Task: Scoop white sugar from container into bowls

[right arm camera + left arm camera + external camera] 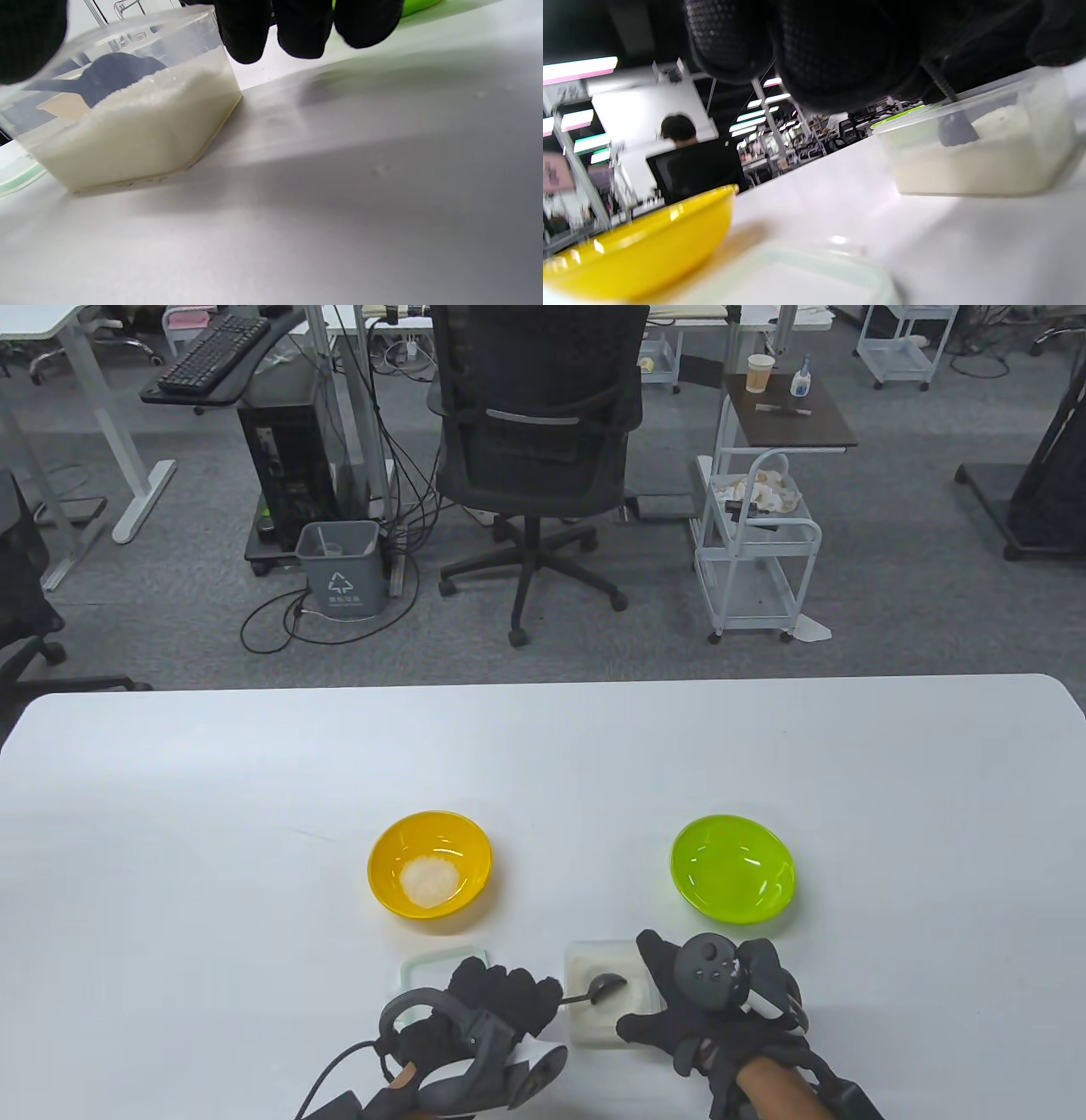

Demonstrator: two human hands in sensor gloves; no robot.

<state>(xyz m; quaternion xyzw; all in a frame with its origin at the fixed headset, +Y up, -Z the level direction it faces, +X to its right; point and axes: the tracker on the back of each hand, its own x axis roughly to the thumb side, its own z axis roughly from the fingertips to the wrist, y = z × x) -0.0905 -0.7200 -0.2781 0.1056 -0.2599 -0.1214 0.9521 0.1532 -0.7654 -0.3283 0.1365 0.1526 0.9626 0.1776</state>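
Note:
A clear sugar container point(594, 1022) stands near the table's front edge, about half full of white sugar point(140, 127). My left hand point(543, 997) grips the handle of a dark spoon point(607, 983), whose bowl lies in the sugar; the spoon also shows in the left wrist view point(954, 127) and in the right wrist view point(114, 72). My right hand point(636, 988) holds the container's right side between thumb and fingers point(303, 29). The yellow bowl point(430, 827) holds a small heap of sugar point(428, 881). The green bowl point(734, 878) has no sugar in it.
The container's lid point(424, 971) with a green rim lies flat just left of the container, partly under my left hand. Both bowls stand beyond the container, yellow to the left, green to the right. An office chair point(534, 432) stands beyond the table's far edge.

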